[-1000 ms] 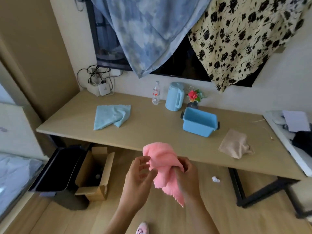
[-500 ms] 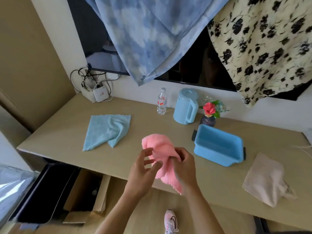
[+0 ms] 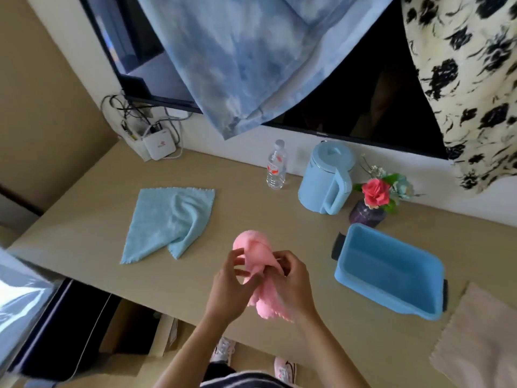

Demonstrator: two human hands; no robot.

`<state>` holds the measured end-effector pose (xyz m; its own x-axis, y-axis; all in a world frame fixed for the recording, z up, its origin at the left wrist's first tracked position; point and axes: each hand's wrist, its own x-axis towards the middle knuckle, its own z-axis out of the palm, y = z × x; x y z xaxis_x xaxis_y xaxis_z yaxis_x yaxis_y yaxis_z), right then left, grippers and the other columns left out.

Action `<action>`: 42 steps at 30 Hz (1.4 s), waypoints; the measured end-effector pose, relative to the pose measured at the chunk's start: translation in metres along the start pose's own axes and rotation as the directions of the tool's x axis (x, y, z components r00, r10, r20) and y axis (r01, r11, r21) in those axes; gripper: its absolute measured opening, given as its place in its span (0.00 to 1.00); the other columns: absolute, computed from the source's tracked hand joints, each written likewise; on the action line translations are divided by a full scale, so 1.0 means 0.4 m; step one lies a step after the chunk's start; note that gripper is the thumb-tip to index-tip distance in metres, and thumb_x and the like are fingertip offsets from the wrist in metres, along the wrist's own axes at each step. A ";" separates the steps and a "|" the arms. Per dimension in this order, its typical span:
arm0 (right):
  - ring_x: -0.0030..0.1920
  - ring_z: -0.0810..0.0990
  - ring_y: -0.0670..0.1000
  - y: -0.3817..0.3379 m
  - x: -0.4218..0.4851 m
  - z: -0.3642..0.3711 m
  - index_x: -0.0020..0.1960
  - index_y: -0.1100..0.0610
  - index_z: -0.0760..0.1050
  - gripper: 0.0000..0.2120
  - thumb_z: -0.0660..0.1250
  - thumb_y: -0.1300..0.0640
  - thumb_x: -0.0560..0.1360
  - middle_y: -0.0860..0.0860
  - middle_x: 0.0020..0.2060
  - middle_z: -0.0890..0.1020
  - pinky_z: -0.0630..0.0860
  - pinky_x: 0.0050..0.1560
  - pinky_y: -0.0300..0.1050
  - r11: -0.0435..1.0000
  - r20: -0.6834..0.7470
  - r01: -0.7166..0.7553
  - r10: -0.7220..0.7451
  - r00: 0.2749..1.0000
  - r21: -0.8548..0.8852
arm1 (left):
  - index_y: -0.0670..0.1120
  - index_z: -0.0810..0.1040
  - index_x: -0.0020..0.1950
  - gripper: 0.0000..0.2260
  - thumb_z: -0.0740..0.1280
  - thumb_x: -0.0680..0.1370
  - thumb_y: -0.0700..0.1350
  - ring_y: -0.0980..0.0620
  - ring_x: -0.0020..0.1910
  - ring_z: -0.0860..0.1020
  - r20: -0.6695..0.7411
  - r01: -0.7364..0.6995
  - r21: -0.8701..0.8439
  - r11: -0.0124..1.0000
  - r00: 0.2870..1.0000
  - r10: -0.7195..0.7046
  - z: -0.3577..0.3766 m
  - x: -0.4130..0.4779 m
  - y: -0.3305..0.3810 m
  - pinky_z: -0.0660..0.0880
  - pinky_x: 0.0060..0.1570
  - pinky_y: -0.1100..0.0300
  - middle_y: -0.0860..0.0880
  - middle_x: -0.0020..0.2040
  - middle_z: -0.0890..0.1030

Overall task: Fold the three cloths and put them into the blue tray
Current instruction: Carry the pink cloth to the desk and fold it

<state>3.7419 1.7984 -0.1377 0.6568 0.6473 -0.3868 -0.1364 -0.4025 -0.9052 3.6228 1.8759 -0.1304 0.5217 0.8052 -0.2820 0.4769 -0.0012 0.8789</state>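
Observation:
A bunched pink cloth (image 3: 256, 249) hangs between both hands above the front middle of the desk. My left hand (image 3: 230, 287) pinches its left side and my right hand (image 3: 293, 284) grips its right side. A light blue cloth (image 3: 165, 219) lies crumpled on the desk to the left. A beige cloth (image 3: 481, 340) lies at the desk's right front corner, partly cut off by the frame. The blue tray (image 3: 363, 281) stands with nothing in it on the desk, right of my hands.
At the back of the desk (image 3: 84, 247) stand a water bottle (image 3: 276, 168), a light blue kettle (image 3: 326, 177) and a flower vase (image 3: 369, 211). A white box with cables (image 3: 159, 145) sits back left. Hanging fabrics (image 3: 251, 51) drape above. A cardboard box (image 3: 140, 345) is under the desk.
I have stepped closer to the desk, so everything looms larger. The pink cloth, held in both hands throughout, is now over the desk's front edge.

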 end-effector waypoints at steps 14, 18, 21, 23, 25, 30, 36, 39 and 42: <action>0.29 0.81 0.39 -0.088 0.162 -0.072 0.45 0.57 0.78 0.06 0.68 0.56 0.79 0.46 0.31 0.84 0.76 0.30 0.35 0.998 -0.177 -0.050 0.055 0.983 0.037 | 0.48 0.65 0.77 0.40 0.73 0.71 0.62 0.43 0.79 0.56 0.432 -0.795 0.388 0.467 0.604 0.670 -0.026 0.193 0.060 0.59 0.75 0.41 0.45 0.79 0.61; 0.27 0.80 0.41 -0.099 0.178 -0.068 0.42 0.56 0.77 0.06 0.69 0.58 0.78 0.46 0.28 0.83 0.75 0.29 0.35 0.998 -0.152 -0.063 0.067 0.986 0.029 | 0.50 0.82 0.58 0.10 0.71 0.77 0.50 0.47 0.66 0.74 0.358 -0.832 0.332 0.445 0.548 0.756 -0.032 0.229 0.066 0.69 0.62 0.45 0.51 0.65 0.78; 0.27 0.80 0.43 -0.105 0.190 -0.065 0.40 0.54 0.76 0.08 0.69 0.56 0.78 0.46 0.27 0.83 0.75 0.29 0.35 0.996 -0.134 -0.087 0.086 0.987 -0.002 | 0.50 0.81 0.54 0.10 0.71 0.77 0.53 0.49 0.64 0.74 0.373 -0.825 0.282 0.489 0.564 0.737 -0.041 0.235 0.092 0.70 0.61 0.49 0.54 0.62 0.78; 0.28 0.81 0.43 -0.112 0.192 -0.061 0.41 0.54 0.77 0.08 0.69 0.55 0.78 0.46 0.27 0.84 0.76 0.29 0.35 0.995 -0.126 -0.101 0.099 0.987 -0.010 | 0.49 0.78 0.56 0.19 0.72 0.73 0.60 0.50 0.64 0.73 0.440 -0.821 0.272 0.502 0.570 0.693 -0.040 0.226 0.111 0.70 0.61 0.53 0.54 0.63 0.76; 0.27 0.81 0.42 -0.122 0.191 -0.059 0.43 0.56 0.78 0.07 0.69 0.54 0.78 0.48 0.29 0.84 0.77 0.30 0.35 0.994 -0.107 -0.107 0.106 0.989 0.001 | 0.50 0.78 0.58 0.24 0.73 0.70 0.64 0.50 0.63 0.73 0.468 -0.826 0.329 0.457 0.563 0.681 -0.032 0.214 0.125 0.70 0.61 0.54 0.54 0.63 0.76; 0.35 0.84 0.49 -0.131 0.182 -0.069 0.46 0.56 0.79 0.08 0.69 0.51 0.78 0.52 0.36 0.87 0.80 0.38 0.42 0.992 -0.078 -0.126 0.127 0.989 0.021 | 0.50 0.80 0.49 0.03 0.69 0.77 0.44 0.51 0.53 0.77 0.292 -0.764 0.301 0.571 0.644 0.707 -0.022 0.206 0.143 0.74 0.50 0.52 0.55 0.53 0.81; 0.42 0.86 0.51 -0.122 0.175 -0.083 0.50 0.55 0.78 0.07 0.68 0.51 0.78 0.51 0.40 0.87 0.82 0.45 0.46 0.994 -0.056 -0.112 0.112 0.992 -0.006 | 0.48 0.79 0.42 0.06 0.67 0.80 0.42 0.55 0.35 0.79 0.147 -0.472 0.019 0.881 0.873 0.465 -0.040 0.222 0.203 0.77 0.36 0.57 0.53 0.36 0.82; 0.40 0.83 0.49 -0.119 0.164 -0.077 0.55 0.56 0.75 0.04 0.64 0.57 0.81 0.52 0.39 0.85 0.77 0.40 0.38 1.000 -0.060 -0.007 0.008 0.998 0.021 | 0.44 0.77 0.41 0.09 0.65 0.79 0.46 0.50 0.33 0.77 0.099 -0.392 -0.070 0.917 0.912 0.397 -0.047 0.234 0.229 0.74 0.34 0.54 0.46 0.34 0.79; 0.46 0.81 0.46 -0.138 0.135 -0.072 0.54 0.61 0.75 0.12 0.64 0.53 0.79 0.61 0.47 0.83 0.74 0.46 0.30 0.973 -0.080 0.185 -0.176 0.981 0.140 | 0.35 0.72 0.40 0.16 0.65 0.81 0.46 0.53 0.32 0.69 0.075 -0.349 -0.138 0.927 0.929 0.362 -0.042 0.236 0.255 0.69 0.31 0.56 0.44 0.31 0.71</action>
<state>3.8064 1.8368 -0.1036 0.7276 0.6541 -0.2066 -0.1150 -0.1806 -0.9768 3.7086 1.9616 -0.0609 0.7102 0.7035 0.0270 0.1620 -0.2006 0.9662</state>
